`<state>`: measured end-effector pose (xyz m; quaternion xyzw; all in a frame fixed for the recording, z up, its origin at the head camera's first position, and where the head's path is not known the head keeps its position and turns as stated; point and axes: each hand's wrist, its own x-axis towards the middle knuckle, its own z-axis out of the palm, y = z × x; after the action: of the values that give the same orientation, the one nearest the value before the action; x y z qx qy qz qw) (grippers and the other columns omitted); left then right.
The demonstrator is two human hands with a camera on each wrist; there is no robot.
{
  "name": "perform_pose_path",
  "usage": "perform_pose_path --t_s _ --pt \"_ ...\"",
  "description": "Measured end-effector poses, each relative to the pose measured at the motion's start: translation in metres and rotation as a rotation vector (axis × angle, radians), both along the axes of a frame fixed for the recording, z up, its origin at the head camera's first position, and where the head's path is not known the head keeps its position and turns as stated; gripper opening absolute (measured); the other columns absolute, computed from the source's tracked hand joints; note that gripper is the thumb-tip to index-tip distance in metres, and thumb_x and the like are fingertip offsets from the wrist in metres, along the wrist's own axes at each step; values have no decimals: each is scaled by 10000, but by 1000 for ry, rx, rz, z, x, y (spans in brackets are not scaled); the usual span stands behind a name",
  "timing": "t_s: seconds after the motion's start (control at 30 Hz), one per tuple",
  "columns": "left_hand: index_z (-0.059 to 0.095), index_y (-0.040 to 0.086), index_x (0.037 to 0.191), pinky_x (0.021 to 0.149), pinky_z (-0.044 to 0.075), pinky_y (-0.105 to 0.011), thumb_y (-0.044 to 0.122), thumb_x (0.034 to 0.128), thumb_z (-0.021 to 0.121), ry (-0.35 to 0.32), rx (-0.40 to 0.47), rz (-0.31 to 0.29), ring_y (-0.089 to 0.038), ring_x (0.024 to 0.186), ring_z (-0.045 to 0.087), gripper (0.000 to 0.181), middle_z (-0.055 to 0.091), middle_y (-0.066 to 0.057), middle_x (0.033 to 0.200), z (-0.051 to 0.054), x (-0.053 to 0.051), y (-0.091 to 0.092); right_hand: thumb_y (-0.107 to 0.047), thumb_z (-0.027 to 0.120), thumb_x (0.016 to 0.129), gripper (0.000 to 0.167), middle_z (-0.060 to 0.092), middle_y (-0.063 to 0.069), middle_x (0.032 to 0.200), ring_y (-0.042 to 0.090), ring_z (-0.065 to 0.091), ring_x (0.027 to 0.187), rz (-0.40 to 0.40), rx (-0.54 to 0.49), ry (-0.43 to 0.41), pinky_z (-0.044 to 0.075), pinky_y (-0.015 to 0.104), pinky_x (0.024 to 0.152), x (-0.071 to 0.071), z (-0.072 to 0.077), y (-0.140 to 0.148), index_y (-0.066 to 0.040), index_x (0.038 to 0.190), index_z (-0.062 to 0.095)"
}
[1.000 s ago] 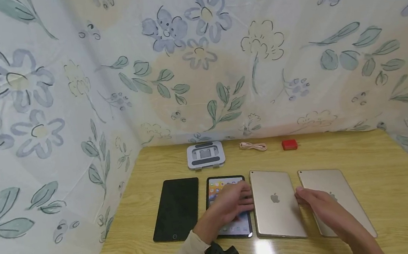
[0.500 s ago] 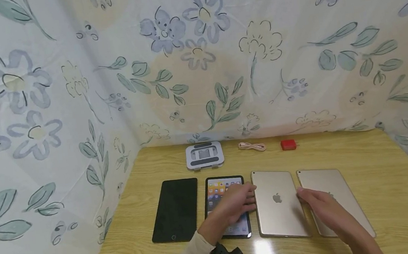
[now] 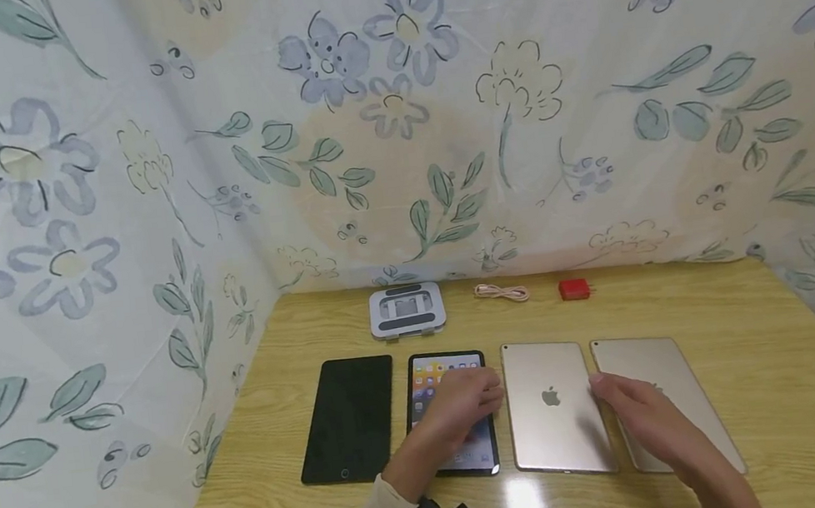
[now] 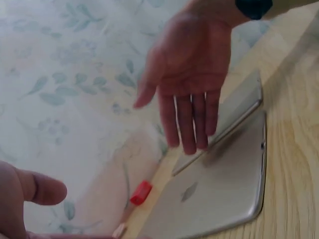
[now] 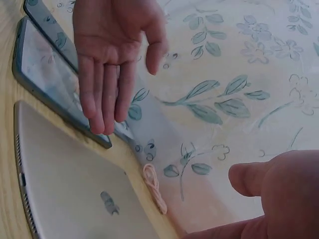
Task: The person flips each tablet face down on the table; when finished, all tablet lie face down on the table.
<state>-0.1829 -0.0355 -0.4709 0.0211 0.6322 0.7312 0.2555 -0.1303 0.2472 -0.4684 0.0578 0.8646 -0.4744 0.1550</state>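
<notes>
Four flat tablets would exceed my count, so several tablets lie side by side. My left hand point(image 3: 462, 403) hovers over the tablet with the lit screen point(image 3: 445, 367), hiding part of it. Its fingertips point at the left edge of a gold tablet point(image 3: 556, 430), lying back up with an apple logo; a small gap shows between. My right hand point(image 3: 648, 415) is over the second gold tablet point(image 3: 697, 414), its thumb near the first one's right edge. Both palms face each other with fingers straight, as the right hand point(image 4: 192, 64) and left hand point(image 5: 112, 55) show in the wrist views. Neither holds anything.
A black-screened tablet point(image 3: 351, 420) lies at the left. Along the back of the wooden table point(image 3: 780, 346) are a grey folding stand point(image 3: 408, 321), a coiled pink cable point(image 3: 501, 292) and a red charger plug point(image 3: 574, 289). Floral cloth point(image 3: 442, 158) hangs behind and at the left.
The first gold tablet has shifted slightly right, away from the lit tablet. My left hand moved right with it, then drew back a little left. The right hand has stayed nearly in place.
</notes>
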Motion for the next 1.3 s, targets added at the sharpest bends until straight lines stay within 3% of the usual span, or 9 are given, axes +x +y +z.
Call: perform_pose_path --t_s 0.07,0.13,0.23,0.4,0.53,0.7,0.9,1.13,1.3 --pt "669 -105 1290 1134 587 -408 163 1098 595 -19 18 -9 -295 1230 731 339 741 -186 1278 0 0 -14 -646 316 1156 917 342 333 1710 554 269 1611 2 -27 14 265 699 1304 -1 2 -1 128 1648 322" --pt "526 -118 1534 1215 508 -493 200 1115 621 -41 55 -22 -398 1464 596 535 607 -280 1545 -1 -2 -29 -617 335 1165 888 390 326 1691 533 345 1590 17 -81 32 293 675 1300 -1 4 -3 132 1642 334" --pt "522 -114 1546 1227 481 -501 175 1124 624 -25 81 -61 -417 1485 567 522 578 -296 1571 -1 -7 -52 -520 398 1185 790 478 304 1649 476 474 1541 41 -208 52 394 574 1282 -1 6 -6 131 1630 365" --pt "586 -84 1510 1162 546 -468 132 1106 655 35 6 -93 -380 1398 657 463 643 -276 1508 4 -8 -89 -398 534 1169 702 506 284 1641 400 559 1497 54 -373 32 551 338 1169 -5 9 -17 107 1633 384" --pt "557 -102 1525 1147 567 -453 120 1102 656 37 -35 -90 -392 1403 649 488 632 -287 1516 8 -8 -116 -354 590 1151 700 502 288 1642 385 584 1478 54 -444 -10 568 342 1147 -13 7 -29 105 1635 379" --pt "523 -123 1540 1135 578 -442 110 1104 648 15 -96 -39 -390 1392 660 510 616 -305 1527 9 -7 -141 -339 591 1153 727 503 321 1624 401 588 1472 108 -528 -63 565 384 1155 -21 -2 -47 155 1625 342" --pt "488 -156 1547 1172 552 -487 122 1136 584 -1 -166 -15 -425 1441 608 505 572 -329 1560 3 -2 -151 -334 576 1157 755 508 359 1597 434 590 1458 168 -565 -85 559 410 1163 -25 -12 -62 217 1599 307" --pt "432 -182 1563 1207 522 -522 147 1136 587 -9 -189 -23 -457 1459 580 560 575 -347 1543 -2 -1 -147 -422 595 1139 791 544 336 1583 428 596 1457 167 -571 -168 549 434 1179 -30 -15 -75 208 1570 385" --pt "484 -182 1527 1215 514 -525 164 1136 590 -6 -200 -36 -437 1450 594 532 600 -325 1524 -3 0 -143 -458 585 1136 824 547 360 1565 456 564 1479 162 -588 -189 531 447 1201 -32 -13 -81 230 1546 393"
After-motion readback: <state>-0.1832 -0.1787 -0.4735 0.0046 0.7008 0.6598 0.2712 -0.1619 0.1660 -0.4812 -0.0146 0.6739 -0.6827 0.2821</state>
